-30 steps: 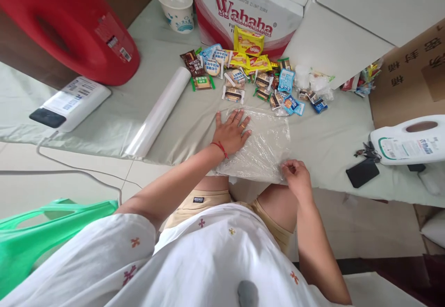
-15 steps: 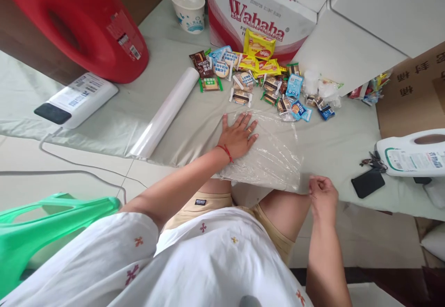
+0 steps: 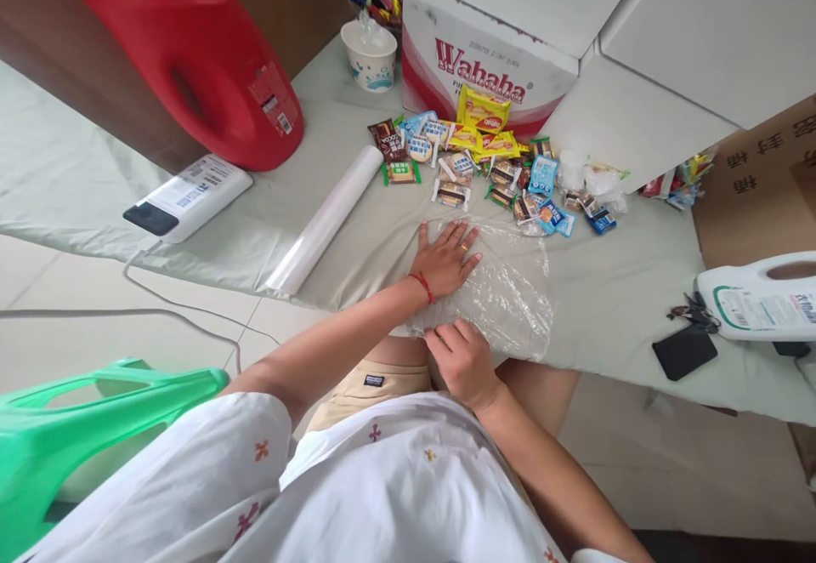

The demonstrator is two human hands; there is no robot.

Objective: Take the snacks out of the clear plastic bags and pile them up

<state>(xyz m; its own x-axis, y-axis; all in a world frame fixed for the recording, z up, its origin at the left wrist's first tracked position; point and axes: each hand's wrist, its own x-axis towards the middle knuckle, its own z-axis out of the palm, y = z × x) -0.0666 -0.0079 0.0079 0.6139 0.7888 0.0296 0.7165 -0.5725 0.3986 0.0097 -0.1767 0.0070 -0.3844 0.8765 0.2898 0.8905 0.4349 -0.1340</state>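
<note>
A thin, clear plastic sheet (image 3: 510, 291) lies wrinkled on the cloth-covered surface in front of me. My left hand (image 3: 446, 258), a red string on its wrist, presses flat on the sheet's left part with fingers spread. Close below it, my right hand (image 3: 464, 361) has its fingers curled together at the sheet's front edge, near the left corner; the fingertips are partly hidden but appear to pinch the film. To the left lies a roll of plastic film (image 3: 325, 221). Beyond the sheet are several small wrapped snacks (image 3: 456, 167), with yellow wafer packs (image 3: 488, 110) on top.
A Wahaha carton (image 3: 488, 61) stands behind the snacks, beside a paper cup (image 3: 370, 57). At left are a red jug (image 3: 210, 78), a white device (image 3: 188, 197) with a cable, and a green stool (image 3: 115, 410). A white bottle (image 3: 758, 299) and black case (image 3: 683, 350) lie right.
My right hand has moved left from beyond the sheet's right corner to its front edge near my left hand. The left hand stays flat on the sheet. The view has shifted slightly.
</note>
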